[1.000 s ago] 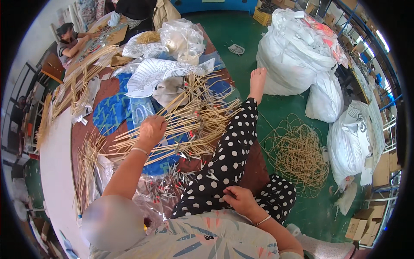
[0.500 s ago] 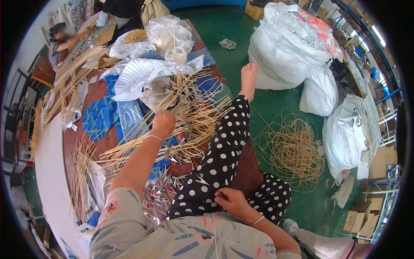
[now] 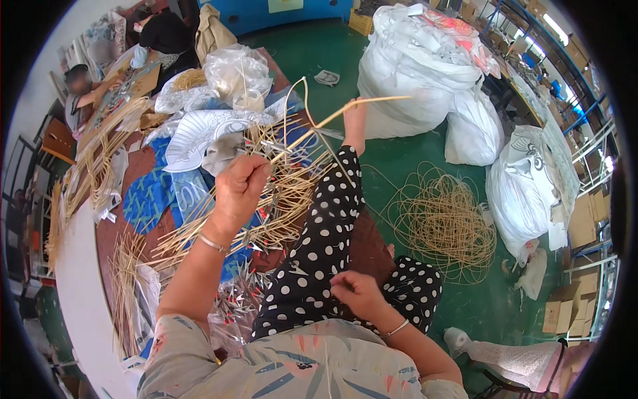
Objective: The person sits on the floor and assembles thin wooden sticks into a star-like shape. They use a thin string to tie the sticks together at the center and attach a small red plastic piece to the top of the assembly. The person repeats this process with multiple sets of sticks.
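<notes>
My left hand (image 3: 240, 186) is closed on one end of a thin bamboo-strip frame (image 3: 302, 137), raised above the table. Thin strips branch from the frame's main stick, which points away to the right. Below it lies a heap of bamboo sticks (image 3: 292, 219), some with small red and silver pieces among them. My right hand (image 3: 359, 294) hovers by my lap with its fingers curled together; whether anything small is between them is hidden. Several silver and red pointed pieces (image 3: 242, 299) lie in clear plastic beside my thigh.
A loose coil of bamboo strip (image 3: 445, 229) lies on the green floor at right, near big white sacks (image 3: 425, 73). Printed white sheets (image 3: 206, 136), a blue cloth (image 3: 149, 193) and bundled strips (image 3: 109, 146) cover the table. Two people sit at the far left.
My left hand has come up out of the stick heap with a bamboo frame in its grip. My right hand stays near my lap, fingers still curled. The view has shifted slightly.
</notes>
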`<state>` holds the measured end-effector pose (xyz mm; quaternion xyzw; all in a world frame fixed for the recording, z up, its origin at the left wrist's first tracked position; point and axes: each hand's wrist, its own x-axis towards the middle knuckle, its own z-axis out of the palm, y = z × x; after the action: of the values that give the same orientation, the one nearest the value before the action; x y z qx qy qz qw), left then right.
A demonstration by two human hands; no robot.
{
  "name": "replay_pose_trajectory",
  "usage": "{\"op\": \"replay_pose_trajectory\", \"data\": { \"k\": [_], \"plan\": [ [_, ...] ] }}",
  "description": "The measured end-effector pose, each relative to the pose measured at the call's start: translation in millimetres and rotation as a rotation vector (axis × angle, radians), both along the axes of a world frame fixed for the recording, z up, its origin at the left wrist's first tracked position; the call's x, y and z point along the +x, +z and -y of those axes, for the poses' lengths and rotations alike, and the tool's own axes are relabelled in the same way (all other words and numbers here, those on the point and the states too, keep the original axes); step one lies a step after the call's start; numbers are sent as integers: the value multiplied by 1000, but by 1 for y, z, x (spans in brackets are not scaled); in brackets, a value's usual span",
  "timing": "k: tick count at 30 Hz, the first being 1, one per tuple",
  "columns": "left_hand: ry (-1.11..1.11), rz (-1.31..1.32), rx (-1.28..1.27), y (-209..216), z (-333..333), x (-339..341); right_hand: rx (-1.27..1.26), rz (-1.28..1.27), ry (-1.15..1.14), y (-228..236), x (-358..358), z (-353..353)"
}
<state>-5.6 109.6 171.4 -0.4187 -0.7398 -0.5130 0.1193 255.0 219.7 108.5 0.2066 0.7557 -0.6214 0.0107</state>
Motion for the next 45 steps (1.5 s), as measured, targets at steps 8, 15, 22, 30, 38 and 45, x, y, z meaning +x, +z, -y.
{"op": "replay_pose_trajectory", "data": {
  "k": [8,15,22,30,38,45],
  "plan": [
    [-265,-204,-19,90,17,82,92,-712,-605,118,19,-38],
    [-429,-307,-149,116,25,127,-426,-798,-371,142,43,-13],
    [-344,-526,83,131,54,176,-588,-945,-536,150,53,-6],
    [-671,739,249,123,31,204,-634,-978,-364,154,61,10],
    [-776,641,231,130,34,207,-597,-934,-412,152,65,14],
    [-728,617,235,130,34,207,-514,-977,-388,153,64,16]
  ]
}}
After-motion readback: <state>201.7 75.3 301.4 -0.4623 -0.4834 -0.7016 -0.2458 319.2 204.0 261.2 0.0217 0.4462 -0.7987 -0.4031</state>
